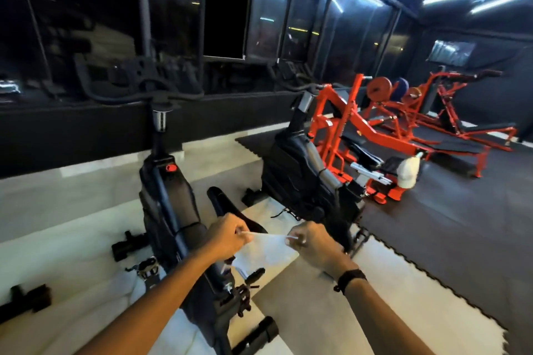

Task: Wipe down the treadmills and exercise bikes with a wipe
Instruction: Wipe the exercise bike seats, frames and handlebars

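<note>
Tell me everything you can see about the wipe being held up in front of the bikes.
The wipe is a thin, white, slightly see-through sheet, looking like soft tissue or nonwoven cloth. It is spread open and stretched by its top edge between the left hand and the right hand, each pinching an upper corner, while the rest hangs down loosely. It is held in the air above the saddle of the nearer exercise bike, touching only the fingers. Blur hides any texture or dampness.

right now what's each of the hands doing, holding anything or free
Left hand: closed, pinching the left top corner of the wipe.
Right hand: closed, pinching the right top corner of the same wipe, which is spread between them.
</note>
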